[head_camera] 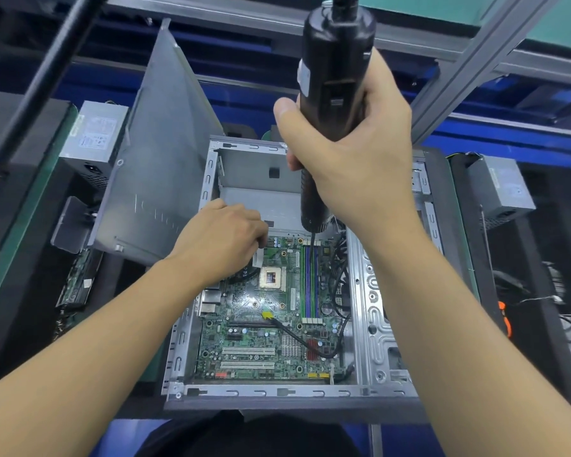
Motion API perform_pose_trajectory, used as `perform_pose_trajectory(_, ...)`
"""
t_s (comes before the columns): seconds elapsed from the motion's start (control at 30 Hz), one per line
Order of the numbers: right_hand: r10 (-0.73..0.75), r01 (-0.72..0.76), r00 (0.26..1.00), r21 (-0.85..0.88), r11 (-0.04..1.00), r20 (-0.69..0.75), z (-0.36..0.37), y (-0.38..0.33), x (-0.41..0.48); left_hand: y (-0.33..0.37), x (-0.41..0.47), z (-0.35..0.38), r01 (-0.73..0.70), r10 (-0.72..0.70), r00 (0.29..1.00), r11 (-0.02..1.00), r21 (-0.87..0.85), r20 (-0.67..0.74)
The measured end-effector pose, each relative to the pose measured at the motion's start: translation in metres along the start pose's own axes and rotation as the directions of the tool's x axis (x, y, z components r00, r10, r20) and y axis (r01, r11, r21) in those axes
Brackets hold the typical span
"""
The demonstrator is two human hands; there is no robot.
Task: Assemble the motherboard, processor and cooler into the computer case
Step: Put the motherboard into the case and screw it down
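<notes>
A green motherboard [261, 338] lies flat inside the open grey computer case [370, 291]. Its processor socket [271, 278] sits near the board's upper middle, with a dark chip showing in the centre. My right hand [353, 153] grips a black electric screwdriver [333, 77] upright, its bit pointing down at the board's top edge by the memory slots [310, 282]. My left hand [225, 239] hovers over the board's upper left corner with fingers curled; whether they pinch anything is hidden. No cooler is visible.
The hinged drive cage [159, 153] stands swung up at the case's left. Grey power supplies sit at left [93, 140] and right [505, 189]. Black cables [297, 338] run across the board. A metal frame rail [475, 61] crosses overhead at the upper right.
</notes>
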State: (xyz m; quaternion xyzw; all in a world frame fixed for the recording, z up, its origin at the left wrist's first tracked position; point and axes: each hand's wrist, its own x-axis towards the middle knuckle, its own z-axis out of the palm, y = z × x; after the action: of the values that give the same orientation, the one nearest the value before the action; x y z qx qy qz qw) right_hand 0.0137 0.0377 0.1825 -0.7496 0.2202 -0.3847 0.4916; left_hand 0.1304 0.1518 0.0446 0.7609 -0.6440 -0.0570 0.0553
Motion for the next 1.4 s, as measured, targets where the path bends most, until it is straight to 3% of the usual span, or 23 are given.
perform_pose_trajectory(0.13,-0.003,0.003,1.000,0.007,1.000,0.004,0.000,-0.001,-0.003,0.001,0.000,0.001,-0.010,0.010,1.000,1.000,-0.009,0.001)
perform_pose_trajectory(0.3,0.011,-0.017,0.995,0.055,0.998,0.103,-0.002,-0.005,-0.009,-0.001,-0.002,-0.003,-0.008,-0.007,0.993,0.993,-0.122,-0.117)
perform_pose_trajectory(0.43,0.021,-0.033,0.990,0.089,0.995,0.138,0.002,-0.013,-0.013,0.007,-0.009,-0.012,-0.035,-0.031,0.983,0.935,-0.353,-0.180)
perform_pose_trajectory(0.53,0.029,-0.039,0.990,0.072,0.997,0.139,0.007,-0.018,-0.017,0.017,-0.019,-0.017,-0.072,0.046,0.997,0.837,-0.542,-0.061)
perform_pose_trajectory(0.63,0.036,-0.043,0.993,0.052,0.998,0.116,0.011,-0.022,-0.021,0.023,-0.030,-0.015,-0.074,0.140,0.988,0.801,-0.594,0.066)
perform_pose_trajectory(0.8,0.069,-0.070,0.996,0.015,0.997,0.061,0.016,-0.027,-0.029,0.029,-0.034,-0.016,-0.068,0.099,0.995,0.719,-0.692,0.006)
perform_pose_trajectory(1.03,0.063,-0.063,0.998,-0.009,0.998,0.026,0.018,-0.035,-0.041,0.033,-0.028,-0.017,-0.107,0.122,0.992,0.723,-0.683,-0.026)
perform_pose_trajectory(1.17,0.082,-0.081,0.996,-0.018,0.997,0.023,0.012,-0.037,-0.044,0.021,-0.026,-0.026,-0.185,0.231,0.973,0.824,-0.535,0.019)
perform_pose_trajectory(1.27,0.101,-0.101,0.995,-0.036,0.994,0.022,0.014,-0.034,-0.048,0.011,-0.029,-0.033,-0.134,0.155,0.987,0.676,-0.724,-0.038)
perform_pose_trajectory(1.4,0.144,-0.144,0.990,-0.067,0.987,-0.003,0.025,-0.029,-0.054,0.023,-0.038,-0.050,-0.141,0.130,0.988,0.534,-0.833,-0.084)
